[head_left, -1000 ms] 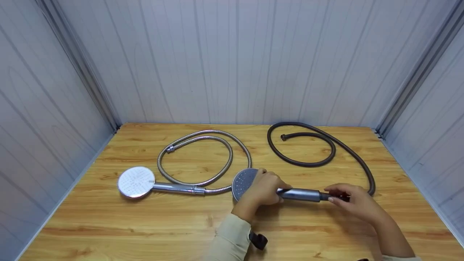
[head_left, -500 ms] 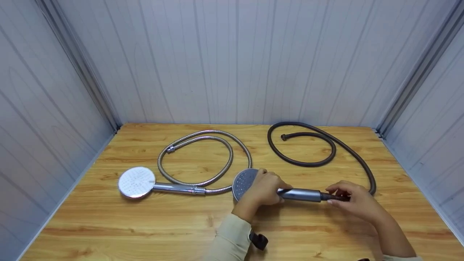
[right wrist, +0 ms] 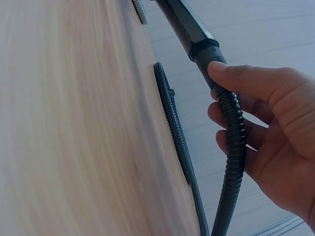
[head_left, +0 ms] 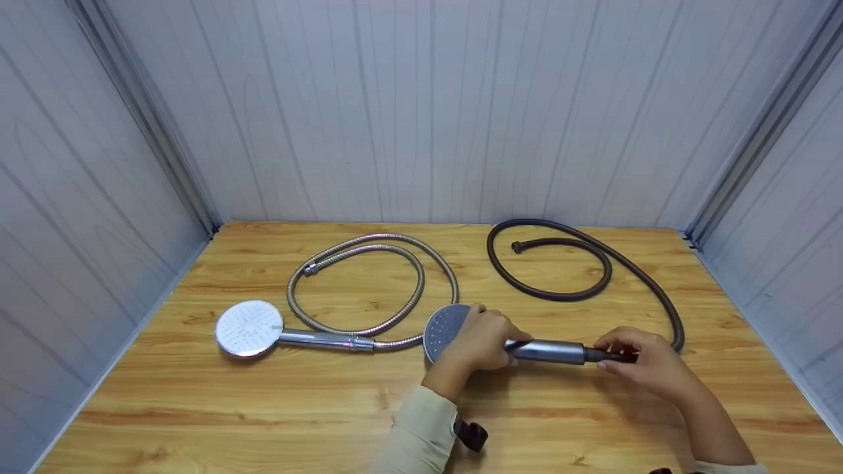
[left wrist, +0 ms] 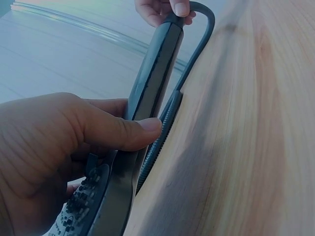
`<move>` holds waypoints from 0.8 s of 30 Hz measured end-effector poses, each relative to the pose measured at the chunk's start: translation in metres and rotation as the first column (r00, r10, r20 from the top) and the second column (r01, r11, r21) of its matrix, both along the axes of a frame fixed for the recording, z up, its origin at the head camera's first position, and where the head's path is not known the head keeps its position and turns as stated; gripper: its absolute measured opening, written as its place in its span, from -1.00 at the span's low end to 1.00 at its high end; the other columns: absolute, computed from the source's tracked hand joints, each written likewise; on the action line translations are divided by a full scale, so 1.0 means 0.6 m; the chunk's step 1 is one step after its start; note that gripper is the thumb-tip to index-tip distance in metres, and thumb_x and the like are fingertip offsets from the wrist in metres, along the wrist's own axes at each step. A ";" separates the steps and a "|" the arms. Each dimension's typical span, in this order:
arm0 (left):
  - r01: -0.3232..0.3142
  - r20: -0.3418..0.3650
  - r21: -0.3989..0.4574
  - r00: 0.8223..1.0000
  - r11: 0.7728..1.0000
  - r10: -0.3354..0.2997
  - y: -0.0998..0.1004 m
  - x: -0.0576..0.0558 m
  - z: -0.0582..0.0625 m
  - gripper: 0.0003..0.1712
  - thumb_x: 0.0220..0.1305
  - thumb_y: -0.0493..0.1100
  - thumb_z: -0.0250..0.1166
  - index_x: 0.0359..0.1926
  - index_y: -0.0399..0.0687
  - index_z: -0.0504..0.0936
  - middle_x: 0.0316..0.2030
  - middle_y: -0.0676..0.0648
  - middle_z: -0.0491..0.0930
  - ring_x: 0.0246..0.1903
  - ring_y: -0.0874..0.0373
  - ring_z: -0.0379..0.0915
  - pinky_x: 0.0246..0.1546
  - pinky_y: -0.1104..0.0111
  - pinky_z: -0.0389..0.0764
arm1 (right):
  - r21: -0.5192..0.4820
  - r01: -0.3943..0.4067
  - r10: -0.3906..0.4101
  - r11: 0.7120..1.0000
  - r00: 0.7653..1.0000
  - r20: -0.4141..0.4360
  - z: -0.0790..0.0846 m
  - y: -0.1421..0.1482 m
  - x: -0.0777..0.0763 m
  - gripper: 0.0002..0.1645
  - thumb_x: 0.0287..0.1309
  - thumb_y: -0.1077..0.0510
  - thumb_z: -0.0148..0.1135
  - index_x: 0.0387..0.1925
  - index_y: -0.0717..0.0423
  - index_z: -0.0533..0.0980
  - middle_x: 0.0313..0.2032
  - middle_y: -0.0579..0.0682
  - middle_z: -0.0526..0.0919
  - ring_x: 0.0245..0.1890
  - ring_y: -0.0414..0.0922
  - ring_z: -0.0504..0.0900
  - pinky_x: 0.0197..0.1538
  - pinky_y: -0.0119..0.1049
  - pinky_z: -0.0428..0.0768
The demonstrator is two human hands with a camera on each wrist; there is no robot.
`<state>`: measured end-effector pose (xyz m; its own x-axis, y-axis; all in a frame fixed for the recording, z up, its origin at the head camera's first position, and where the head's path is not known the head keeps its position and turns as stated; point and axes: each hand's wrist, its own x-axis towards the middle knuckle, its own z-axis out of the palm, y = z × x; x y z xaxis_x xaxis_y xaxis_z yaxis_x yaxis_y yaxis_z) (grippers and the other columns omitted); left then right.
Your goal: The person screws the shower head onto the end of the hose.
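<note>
My left hand (head_left: pixel 484 339) grips a dark grey shower head (head_left: pixel 443 330) where the handle meets the round spray face, thumb across the handle in the left wrist view. Its handle (head_left: pixel 548 351) points right. At the handle's end sits the connector (right wrist: pixel 210 59) of a black ribbed hose (right wrist: pixel 232 142). My right hand (head_left: pixel 649 365) pinches this connector between thumb and fingers, with its other fingers curled loosely behind the hose. In the right wrist view the connector is up against the handle's end. Part of the spray face is hidden by my left hand.
A chrome shower head (head_left: pixel 248 329) lies on the left of the wooden table (head_left: pixel 276 421), joined to a coiled metal hose (head_left: pixel 421 283). The black hose's free end (head_left: pixel 517 247) lies inside its loop at the back right. White panel walls (head_left: pixel 421 112) stand around the table.
My right fingers have shifted slightly along the connector, and a bit more of it shows beside the handle. My left hand keeps its grip on the grey shower head in the same place.
</note>
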<state>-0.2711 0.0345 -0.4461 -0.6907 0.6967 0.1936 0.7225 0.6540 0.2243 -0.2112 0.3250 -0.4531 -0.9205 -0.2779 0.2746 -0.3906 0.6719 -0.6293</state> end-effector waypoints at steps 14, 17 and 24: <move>-0.012 0.018 -0.011 1.000 1.000 0.012 0.001 -0.001 -0.002 -0.47 -0.05 -0.08 0.53 0.02 0.37 0.70 -0.18 0.26 0.70 -0.16 0.30 0.56 0.13 0.16 0.23 | 0.015 0.004 -0.005 1.000 0.997 0.082 0.007 0.001 0.003 -0.77 0.06 0.11 0.45 -0.19 -0.04 0.67 -0.31 -0.16 0.65 -0.38 -0.22 0.53 -0.31 -0.34 0.53; -0.012 0.014 -0.010 1.000 1.000 0.012 0.001 -0.002 -0.002 -0.48 -0.06 -0.08 0.53 0.02 0.37 0.70 -0.18 0.26 0.70 -0.15 0.30 0.56 0.13 0.16 0.23 | 0.012 0.004 -0.005 1.000 0.995 0.100 0.009 0.001 0.003 -0.77 0.08 0.09 0.43 -0.18 -0.04 0.67 -0.28 -0.15 0.67 -0.36 -0.22 0.54 -0.30 -0.34 0.54; -0.006 0.008 0.003 1.000 1.000 0.006 -0.001 -0.002 -0.003 -0.48 -0.06 -0.08 0.54 0.01 0.37 0.71 -0.20 0.27 0.70 -0.17 0.30 0.56 0.11 0.16 0.24 | 0.008 -0.006 0.005 1.000 0.993 0.114 0.009 0.002 0.003 -0.72 0.13 0.07 0.39 -0.11 0.03 0.66 -0.20 -0.08 0.69 -0.30 -0.24 0.58 -0.27 -0.34 0.56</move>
